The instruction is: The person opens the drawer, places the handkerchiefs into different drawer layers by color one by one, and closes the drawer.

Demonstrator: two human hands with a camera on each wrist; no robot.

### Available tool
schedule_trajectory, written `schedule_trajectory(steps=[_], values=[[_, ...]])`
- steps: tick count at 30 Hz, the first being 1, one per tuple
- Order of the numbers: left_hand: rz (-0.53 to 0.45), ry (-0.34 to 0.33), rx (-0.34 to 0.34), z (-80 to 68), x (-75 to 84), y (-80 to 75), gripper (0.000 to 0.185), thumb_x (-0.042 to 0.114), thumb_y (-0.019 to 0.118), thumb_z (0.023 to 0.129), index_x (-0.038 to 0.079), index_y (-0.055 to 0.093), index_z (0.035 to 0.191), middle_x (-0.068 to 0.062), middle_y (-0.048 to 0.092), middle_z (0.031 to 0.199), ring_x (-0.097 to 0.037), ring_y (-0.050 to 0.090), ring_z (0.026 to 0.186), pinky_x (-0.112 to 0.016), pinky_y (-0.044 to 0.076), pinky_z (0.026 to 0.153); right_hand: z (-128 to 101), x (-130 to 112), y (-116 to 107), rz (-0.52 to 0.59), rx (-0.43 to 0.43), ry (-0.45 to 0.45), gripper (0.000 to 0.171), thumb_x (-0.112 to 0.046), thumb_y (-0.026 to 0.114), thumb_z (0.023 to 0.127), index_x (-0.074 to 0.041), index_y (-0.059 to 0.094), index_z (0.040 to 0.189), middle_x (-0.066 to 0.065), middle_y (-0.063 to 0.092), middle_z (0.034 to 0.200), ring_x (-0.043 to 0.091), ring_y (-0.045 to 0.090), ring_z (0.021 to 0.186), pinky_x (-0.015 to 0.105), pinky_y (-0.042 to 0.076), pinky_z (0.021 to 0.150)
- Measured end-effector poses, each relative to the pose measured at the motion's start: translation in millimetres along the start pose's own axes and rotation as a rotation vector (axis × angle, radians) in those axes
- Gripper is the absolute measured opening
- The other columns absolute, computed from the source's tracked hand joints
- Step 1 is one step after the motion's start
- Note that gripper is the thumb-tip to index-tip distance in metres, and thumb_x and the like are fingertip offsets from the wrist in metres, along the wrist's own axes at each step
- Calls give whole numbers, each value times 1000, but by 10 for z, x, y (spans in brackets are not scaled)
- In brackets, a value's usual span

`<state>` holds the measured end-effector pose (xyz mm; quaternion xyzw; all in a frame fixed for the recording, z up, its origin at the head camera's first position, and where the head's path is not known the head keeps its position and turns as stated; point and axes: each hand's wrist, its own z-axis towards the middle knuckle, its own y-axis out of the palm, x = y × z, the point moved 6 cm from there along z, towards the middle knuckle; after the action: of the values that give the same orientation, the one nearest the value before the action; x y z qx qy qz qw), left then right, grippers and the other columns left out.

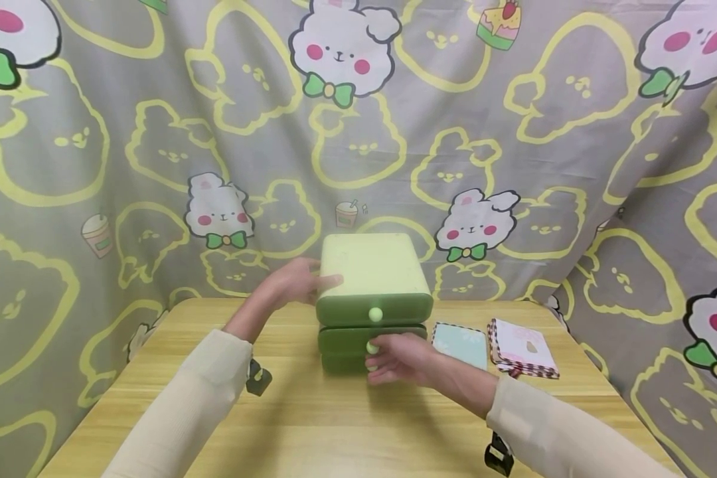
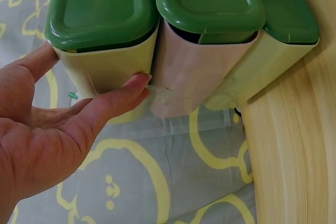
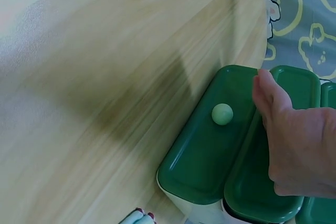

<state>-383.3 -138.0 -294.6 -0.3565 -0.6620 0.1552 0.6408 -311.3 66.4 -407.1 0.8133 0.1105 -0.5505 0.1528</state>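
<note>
A small drawer unit (image 1: 373, 262) with three green-fronted drawers stands on the table. My left hand (image 1: 299, 280) rests at its upper left edge; in the left wrist view, the left hand's straight fingers (image 2: 113, 95) press the side wall of the top tier. My right hand (image 1: 406, 358) is at the middle drawer (image 1: 340, 342), pinching its round pale-green knob (image 1: 372, 346). A narrow gap shows behind the middle front (image 2: 215, 3). The top knob (image 1: 375, 315) is untouched. In the right wrist view, the bottom drawer's knob (image 3: 222, 114) shows beside the hand, which hides the middle knob.
Right of the unit, a light-blue cloth (image 1: 461, 344) with a checked edge lies on the wooden table (image 1: 311, 425). Beside it is a stack of folded white-and-pink cloths (image 1: 526, 348). A patterned curtain (image 1: 263, 153) hangs behind the table and along its right side.
</note>
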Motion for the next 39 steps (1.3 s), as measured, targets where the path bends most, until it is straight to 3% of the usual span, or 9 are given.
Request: schedule_trajectory(steps=[7, 14, 24, 33, 39], values=[[-11, 1, -5, 14, -11, 2, 75, 49, 69, 95, 2, 47, 149, -15, 70, 119, -23, 68, 99, -39, 56, 92, 6, 20, -24, -16, 4, 0, 38, -16, 54, 101, 18, 57, 118, 40, 56, 127, 54, 60, 116, 58, 50, 103], [-6, 5, -5, 23, -11, -3, 77, 49, 68, 95, 0, 45, 150, -16, 69, 120, -23, 68, 99, -38, 57, 91, 36, 9, -31, -13, 9, -14, 37, -14, 54, 100, 19, 57, 117, 29, 64, 111, 34, 70, 96, 56, 50, 104], [-34, 4, -9, 17, -7, -3, 76, 48, 70, 94, 3, 46, 149, -14, 70, 116, -23, 68, 97, -37, 57, 89, -25, 5, -55, -6, 4, -26, 37, -13, 55, 100, 19, 54, 120, 35, 62, 117, 33, 71, 95, 51, 54, 100], [47, 38, 6, -2, 11, -29, 73, 53, 68, 94, 4, 51, 146, -12, 71, 114, -23, 68, 97, -40, 56, 91, -162, 48, -34, -39, -16, -29, 36, -14, 58, 99, 17, 57, 118, 23, 69, 104, 29, 72, 91, 46, 58, 94], [37, 48, -1, 0, 2, -25, 68, 52, 68, 94, 6, 55, 143, -11, 72, 111, -22, 68, 96, -39, 55, 90, -280, 117, -3, -58, -19, -28, 35, -15, 60, 98, 15, 59, 115, 24, 69, 104, 27, 72, 89, 45, 59, 92]])
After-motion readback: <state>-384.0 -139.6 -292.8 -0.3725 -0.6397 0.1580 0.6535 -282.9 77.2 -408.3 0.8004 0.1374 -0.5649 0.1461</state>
